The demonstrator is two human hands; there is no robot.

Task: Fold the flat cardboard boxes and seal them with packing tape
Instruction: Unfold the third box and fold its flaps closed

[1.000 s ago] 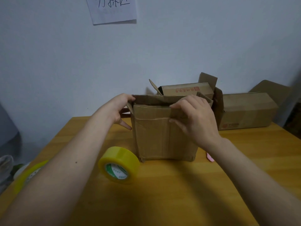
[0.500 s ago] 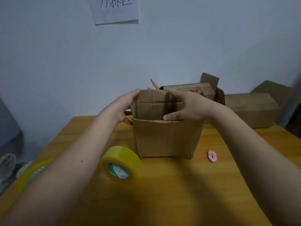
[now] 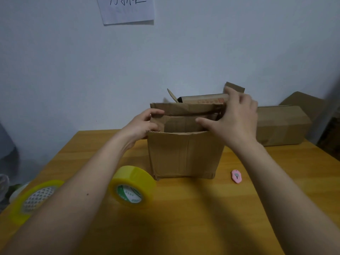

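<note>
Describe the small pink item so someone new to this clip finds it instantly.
On the wooden table, look just right of the upright cardboard box. The pink cutter lies flat there, apart from the box, the only pink thing in view.

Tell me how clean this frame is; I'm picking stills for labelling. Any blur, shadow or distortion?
Head view: dim, soft light; the right hand is slightly motion-blurred; the forearms cast broad shadows on the wooden table; wide-angle stretch enlarges the near arms; the brown cardboard box and the yellow tape roll read clearly.
</note>
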